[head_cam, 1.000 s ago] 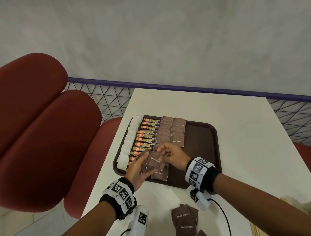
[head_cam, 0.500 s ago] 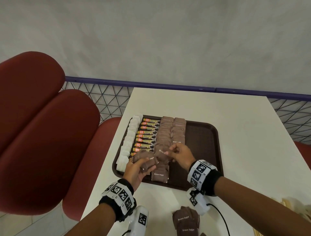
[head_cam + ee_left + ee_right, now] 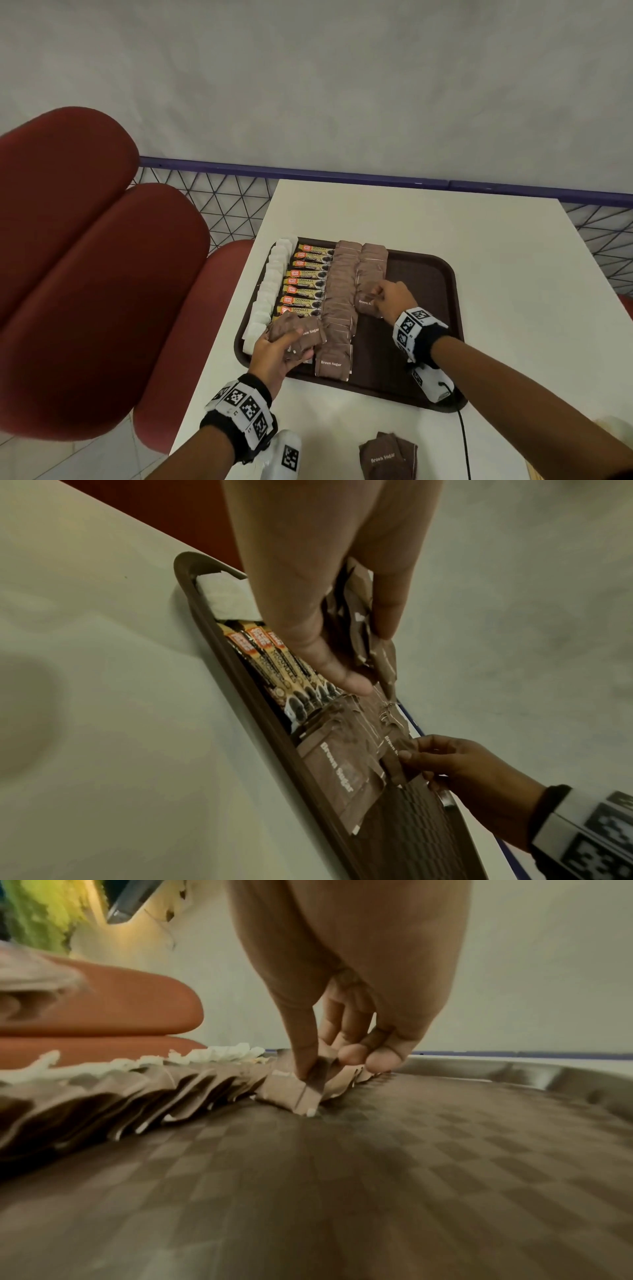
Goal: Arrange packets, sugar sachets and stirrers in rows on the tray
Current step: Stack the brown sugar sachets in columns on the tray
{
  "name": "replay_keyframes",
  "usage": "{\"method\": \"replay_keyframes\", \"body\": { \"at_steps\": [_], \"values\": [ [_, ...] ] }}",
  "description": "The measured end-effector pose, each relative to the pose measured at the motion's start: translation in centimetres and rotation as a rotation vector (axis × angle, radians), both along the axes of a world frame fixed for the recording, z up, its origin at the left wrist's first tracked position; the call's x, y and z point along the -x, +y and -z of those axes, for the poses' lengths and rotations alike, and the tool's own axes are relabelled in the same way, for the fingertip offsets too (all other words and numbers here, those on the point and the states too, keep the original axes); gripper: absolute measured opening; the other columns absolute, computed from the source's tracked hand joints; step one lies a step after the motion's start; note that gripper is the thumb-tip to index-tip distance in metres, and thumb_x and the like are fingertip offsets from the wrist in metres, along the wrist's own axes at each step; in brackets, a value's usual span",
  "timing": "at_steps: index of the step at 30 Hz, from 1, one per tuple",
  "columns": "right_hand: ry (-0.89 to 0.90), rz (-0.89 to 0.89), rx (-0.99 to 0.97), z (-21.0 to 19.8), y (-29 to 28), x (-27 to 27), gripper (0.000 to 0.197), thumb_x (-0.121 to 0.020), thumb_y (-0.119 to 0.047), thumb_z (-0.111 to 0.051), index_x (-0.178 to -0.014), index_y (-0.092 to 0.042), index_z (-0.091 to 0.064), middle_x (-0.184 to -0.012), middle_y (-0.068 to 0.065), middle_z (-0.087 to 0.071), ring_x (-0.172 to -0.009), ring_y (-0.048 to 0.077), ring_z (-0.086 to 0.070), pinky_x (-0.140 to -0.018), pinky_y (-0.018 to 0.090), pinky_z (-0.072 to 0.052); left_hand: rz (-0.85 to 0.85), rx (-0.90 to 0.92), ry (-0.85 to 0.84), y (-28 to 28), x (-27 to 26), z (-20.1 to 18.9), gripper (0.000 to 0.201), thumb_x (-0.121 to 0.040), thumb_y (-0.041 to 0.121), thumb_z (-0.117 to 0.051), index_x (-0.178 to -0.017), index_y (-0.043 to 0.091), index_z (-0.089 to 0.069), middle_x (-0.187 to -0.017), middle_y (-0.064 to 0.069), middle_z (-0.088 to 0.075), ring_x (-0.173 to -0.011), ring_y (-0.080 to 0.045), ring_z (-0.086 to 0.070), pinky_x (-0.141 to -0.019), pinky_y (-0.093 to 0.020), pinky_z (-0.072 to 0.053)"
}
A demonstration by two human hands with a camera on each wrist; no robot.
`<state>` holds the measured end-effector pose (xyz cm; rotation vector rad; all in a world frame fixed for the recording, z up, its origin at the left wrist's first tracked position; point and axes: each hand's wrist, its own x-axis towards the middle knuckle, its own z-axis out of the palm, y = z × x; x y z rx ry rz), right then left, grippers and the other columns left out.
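Note:
A dark brown tray (image 3: 435, 274) lies on the white table and carries rows of white sachets (image 3: 270, 291), coffee stick packets (image 3: 305, 284) and brown sugar sachets (image 3: 339, 291). My left hand (image 3: 274, 353) grips a bundle of brown sugar sachets (image 3: 298, 334) above the tray's near left corner. My right hand (image 3: 390, 299) pinches one brown sugar sachet (image 3: 294, 1093) at the near end of the second brown row (image 3: 371, 274), its lower edge touching the tray floor (image 3: 377, 1164). The bundle (image 3: 359, 631) shows between thumb and fingers in the left wrist view.
A loose pile of brown sugar sachets (image 3: 387, 455) lies on the table near me. Red seat cushions (image 3: 85, 274) stand left of the table, with a wire mesh railing (image 3: 212, 205) behind. The tray's right half is bare.
My right hand took one sachet from the left hand's bundle and carried it forward and right to the second brown row. The left hand stayed near the tray's front left.

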<state>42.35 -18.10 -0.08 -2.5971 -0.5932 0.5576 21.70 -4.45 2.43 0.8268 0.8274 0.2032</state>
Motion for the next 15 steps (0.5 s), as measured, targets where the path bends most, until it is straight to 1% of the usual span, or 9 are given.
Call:
{"method": "replay_keyframes", "body": {
  "at_steps": [2,4,6,9,11,13,15],
  "values": [
    [-0.096,-0.056,0.102,0.1,0.4,0.1,0.021,-0.087,-0.013,-0.054,-0.107,-0.008,-0.057,-0.113,0.015,-0.054,-0.106,0.033,-0.051,-0.089,0.037,-0.045,-0.003,-0.002,0.003,0.1,0.0,0.0,0.036,-0.085,-0.002,-0.06,-0.116,0.017,-0.058,-0.115,-0.016,-0.065,-0.103,-0.033,-0.062,-0.069,-0.036,-0.059],
    [-0.213,-0.136,0.178,0.4,0.6,0.2,0.027,-0.087,-0.016,-0.056,-0.113,-0.006,-0.054,-0.119,0.013,-0.054,-0.115,0.029,-0.044,-0.092,0.035,-0.041,-0.008,0.002,0.002,0.1,0.1,0.0,0.037,-0.084,-0.002,-0.06,-0.116,0.016,-0.058,-0.116,-0.017,-0.064,-0.105,-0.035,-0.062,-0.064,-0.033,-0.059],
    [-0.287,-0.163,0.212,0.6,0.7,0.3,0.034,-0.087,-0.019,-0.057,-0.118,-0.006,-0.05,-0.125,0.012,-0.05,-0.12,0.028,-0.04,-0.094,0.034,-0.039,-0.005,0.01,-0.009,0.1,0.1,-0.1,0.037,-0.084,-0.004,-0.059,-0.116,0.015,-0.058,-0.116,-0.018,-0.064,-0.107,-0.037,-0.061,-0.064,-0.033,-0.058],
    [-0.326,-0.16,0.218,0.8,0.6,0.5,0.038,-0.088,-0.02,-0.057,-0.122,-0.007,-0.046,-0.128,0.012,-0.045,-0.122,0.028,-0.038,-0.095,0.033,-0.039,0.02,0.006,-0.025,0.0,0.1,-0.3,0.037,-0.084,-0.007,-0.056,-0.117,0.011,-0.057,-0.117,-0.019,-0.064,-0.108,-0.037,-0.061,-0.068,-0.034,-0.058],
    [-0.337,-0.144,0.206,0.7,0.6,0.7,0.041,-0.087,-0.019,-0.058,-0.123,-0.007,-0.044,-0.128,0.012,-0.044,-0.121,0.028,-0.038,-0.094,0.033,-0.039,0.025,0.007,-0.037,-0.2,0.1,-0.5,0.038,-0.084,-0.009,-0.054,-0.118,0.01,-0.056,-0.116,-0.02,-0.064,-0.104,-0.035,-0.063,-0.068,-0.034,-0.059],
    [-0.349,-0.124,0.173,0.6,0.5,1.0,0.042,-0.087,-0.017,-0.058,-0.124,-0.007,-0.042,-0.127,0.012,-0.045,-0.119,0.028,-0.039,-0.093,0.033,-0.04,0.03,-0.006,-0.04,-0.3,0.1,-0.6,0.039,-0.084,-0.009,-0.054,-0.119,0.009,-0.056,-0.116,-0.02,-0.065,-0.102,-0.034,-0.064,-0.068,-0.034,-0.059],
    [-0.371,-0.114,0.11,0.3,0.3,1.3,0.039,-0.087,-0.019,-0.057,-0.122,-0.007,-0.044,-0.124,0.012,-0.046,-0.117,0.028,-0.04,-0.092,0.034,-0.04,0.032,-0.03,-0.031,-0.4,0.2,-0.6,0.04,-0.083,-0.009,-0.055,-0.119,0.009,-0.056,-0.116,-0.02,-0.065,-0.101,-0.034,-0.064,-0.07,-0.035,-0.057]
  ]
}}
